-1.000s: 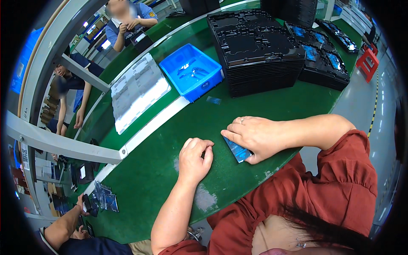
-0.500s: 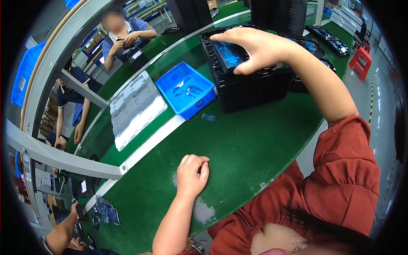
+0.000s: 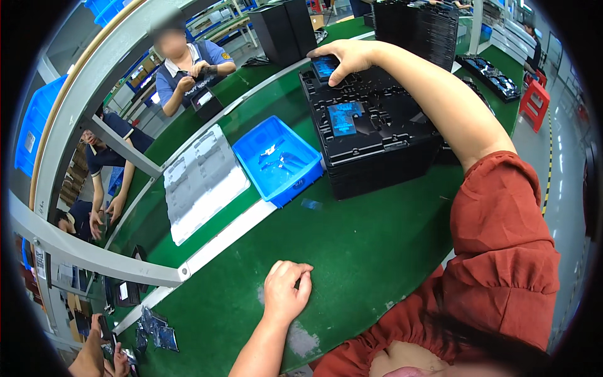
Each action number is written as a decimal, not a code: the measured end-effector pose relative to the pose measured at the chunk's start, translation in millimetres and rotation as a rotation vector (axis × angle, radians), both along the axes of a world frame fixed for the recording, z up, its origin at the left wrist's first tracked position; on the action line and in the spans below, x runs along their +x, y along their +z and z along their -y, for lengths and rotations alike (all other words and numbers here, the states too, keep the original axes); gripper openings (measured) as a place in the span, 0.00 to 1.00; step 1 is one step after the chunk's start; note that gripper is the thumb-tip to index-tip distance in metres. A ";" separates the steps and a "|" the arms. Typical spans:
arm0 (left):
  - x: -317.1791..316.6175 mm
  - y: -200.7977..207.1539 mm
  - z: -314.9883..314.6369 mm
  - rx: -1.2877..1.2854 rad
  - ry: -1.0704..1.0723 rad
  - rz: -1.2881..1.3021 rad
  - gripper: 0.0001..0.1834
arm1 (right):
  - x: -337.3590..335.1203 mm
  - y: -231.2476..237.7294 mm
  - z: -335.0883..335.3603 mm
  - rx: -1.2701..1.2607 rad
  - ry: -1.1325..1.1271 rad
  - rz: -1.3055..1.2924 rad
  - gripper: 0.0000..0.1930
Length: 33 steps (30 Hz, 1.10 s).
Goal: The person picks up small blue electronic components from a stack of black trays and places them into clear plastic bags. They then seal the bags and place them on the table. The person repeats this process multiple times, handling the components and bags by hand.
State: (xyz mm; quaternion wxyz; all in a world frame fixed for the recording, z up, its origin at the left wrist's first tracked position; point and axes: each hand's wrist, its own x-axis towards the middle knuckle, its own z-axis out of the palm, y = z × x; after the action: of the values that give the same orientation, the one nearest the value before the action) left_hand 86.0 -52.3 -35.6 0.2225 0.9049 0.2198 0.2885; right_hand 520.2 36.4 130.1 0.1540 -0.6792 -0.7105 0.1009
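My right hand (image 3: 352,56) reaches over the far left corner of a black moulded tray (image 3: 383,143) on top of a stack. Its thumb and fingers span a flat piece with blue film (image 3: 324,66), at opposite edges; the palm side is partly hidden. A second blue-filmed piece (image 3: 344,118) lies in a recess of the same tray, nearer to me. My left hand (image 3: 287,292) rests on the green tabletop (image 3: 370,251) with its fingers curled in, and nothing shows in it. A small clear bluish film scrap (image 3: 311,205) lies between the hands.
A blue bin (image 3: 276,163) with film scraps stands left of the stack, beside a grey-white moulded tray (image 3: 204,185). Behind rises a tall pile of black trays (image 3: 414,34). A grey metal frame (image 3: 94,242) crosses the left side. Co-workers sit across and at left.
My right hand has moved farther away over the tray, so the nearer blue-filmed piece now shows uncovered. My left hand keeps its place on the table. The whole view has shifted slightly.
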 end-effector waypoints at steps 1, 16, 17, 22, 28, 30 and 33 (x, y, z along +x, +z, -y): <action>0.2 0.1 -0.6 -0.008 -0.006 -0.003 0.04 | 6.8 0.0 -6.5 0.025 0.011 -0.001 0.46; 1.3 1.1 -1.9 -0.065 -0.018 0.020 0.04 | 75.1 -9.2 62.9 0.039 -0.041 -0.294 0.52; 1.5 0.5 -1.6 -0.061 -0.019 0.025 0.04 | 72.7 -12.6 75.7 0.024 0.015 -0.310 0.48; 1.4 -0.4 -0.9 -0.037 0.001 0.009 0.04 | 35.0 -19.5 129.9 0.028 0.208 -0.004 0.41; -0.9 0.4 2.8 -0.047 0.041 -0.023 0.04 | 33.1 -32.0 117.1 0.234 -0.057 -0.322 0.22; 1.0 1.0 3.6 -0.037 0.045 -0.027 0.04 | 57.1 -42.5 88.0 0.366 -0.085 -0.092 0.23; 1.7 -0.3 3.3 -0.035 0.040 -0.015 0.04 | 67.8 -57.6 61.8 0.249 -0.216 0.299 0.27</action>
State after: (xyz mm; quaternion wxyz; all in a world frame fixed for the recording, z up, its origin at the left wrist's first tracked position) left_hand 87.6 -55.5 -35.9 0.2311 0.8985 0.2445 0.2821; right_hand 588.0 -25.4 72.6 0.1398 -0.7345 -0.6555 -0.1065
